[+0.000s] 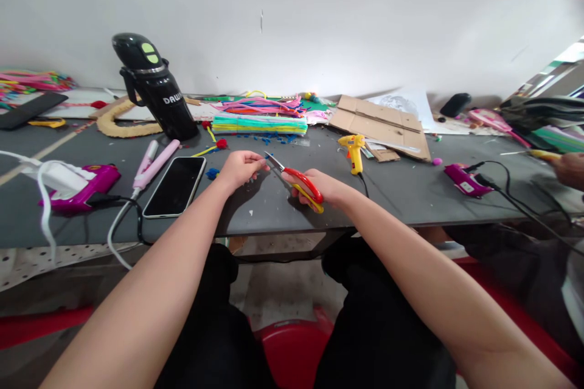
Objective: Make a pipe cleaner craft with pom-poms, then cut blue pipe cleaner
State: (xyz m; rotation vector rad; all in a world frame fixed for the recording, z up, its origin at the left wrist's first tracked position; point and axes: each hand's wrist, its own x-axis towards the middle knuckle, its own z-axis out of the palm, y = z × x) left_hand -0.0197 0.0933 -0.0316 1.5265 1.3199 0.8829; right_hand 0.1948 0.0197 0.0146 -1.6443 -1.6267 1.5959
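My right hand (314,187) is wrapped around the red and yellow handles of a pair of scissors (311,184). Its metal blades point away and to the left, with the tips beside my left fingers. My left hand (244,169) is closed in a pinch just left of the blade tips. A tiny bit of blue shows near those fingertips, too small to name for certain. Next to my left wrist lies a blue fuzzy piece (212,174). Small blue scraps (274,138) are scattered on the grey table (264,219) beyond my hands.
Behind sit bundled pipe cleaners (260,126). To the left are a phone (176,187), a pink hair straightener (155,165), a purple power strip (86,188) and a black bottle (159,97). Rightward stand a yellow glue gun (354,153) and cardboard (378,124). Another person's hand (571,169) shows far right.
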